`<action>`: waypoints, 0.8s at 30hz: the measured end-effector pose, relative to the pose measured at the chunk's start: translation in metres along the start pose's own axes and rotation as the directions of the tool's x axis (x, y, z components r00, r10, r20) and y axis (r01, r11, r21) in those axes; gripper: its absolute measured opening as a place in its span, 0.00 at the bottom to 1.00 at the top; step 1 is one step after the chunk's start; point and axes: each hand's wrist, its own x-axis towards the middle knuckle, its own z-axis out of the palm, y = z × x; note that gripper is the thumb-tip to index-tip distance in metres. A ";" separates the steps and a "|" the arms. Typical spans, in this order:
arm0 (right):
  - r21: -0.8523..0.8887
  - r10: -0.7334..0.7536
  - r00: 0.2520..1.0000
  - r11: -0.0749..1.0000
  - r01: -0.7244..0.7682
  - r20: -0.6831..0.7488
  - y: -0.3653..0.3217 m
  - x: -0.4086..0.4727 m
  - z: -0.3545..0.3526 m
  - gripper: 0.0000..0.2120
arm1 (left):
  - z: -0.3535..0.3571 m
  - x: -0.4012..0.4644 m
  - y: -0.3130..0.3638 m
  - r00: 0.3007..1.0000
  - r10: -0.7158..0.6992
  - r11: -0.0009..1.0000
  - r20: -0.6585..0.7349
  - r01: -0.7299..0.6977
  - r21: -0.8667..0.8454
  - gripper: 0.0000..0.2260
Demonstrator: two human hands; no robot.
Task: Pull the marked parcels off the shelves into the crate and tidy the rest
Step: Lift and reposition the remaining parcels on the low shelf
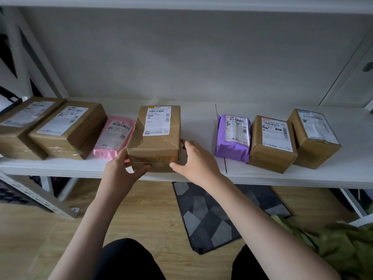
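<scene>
Both hands clasp dented box — shelf.

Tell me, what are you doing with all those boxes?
A person is crouched at a white shelf lined with parcels. Their left hand and right hand grip the near corners of a dented brown cardboard box in the middle of the row. A pink plastic mailer bag lies just left of it, and a purple plastic mailer bag lies further right, apart from it. No crate is in view.

Both hands, left hand and right hand, grip dented box.
</scene>
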 end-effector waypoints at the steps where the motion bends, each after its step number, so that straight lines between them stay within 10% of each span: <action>1: -0.002 0.002 1.000 1.000 -0.002 0.001 0.005 -0.003 -0.002 0.32 | 0.002 -0.004 0.002 1.000 -0.001 1.000 -0.018 0.002 0.019 0.24; 11: 0.036 0.062 0.994 0.998 -0.059 -0.087 0.090 -0.051 -0.040 0.25 | 0.017 -0.065 0.048 0.975 -0.124 0.986 -0.187 0.142 0.087 0.17; 24: 0.085 0.182 0.974 0.982 -0.171 -0.134 0.150 -0.072 -0.071 0.16 | 0.134 -0.013 0.131 0.978 0.122 0.978 0.166 -0.148 0.149 0.22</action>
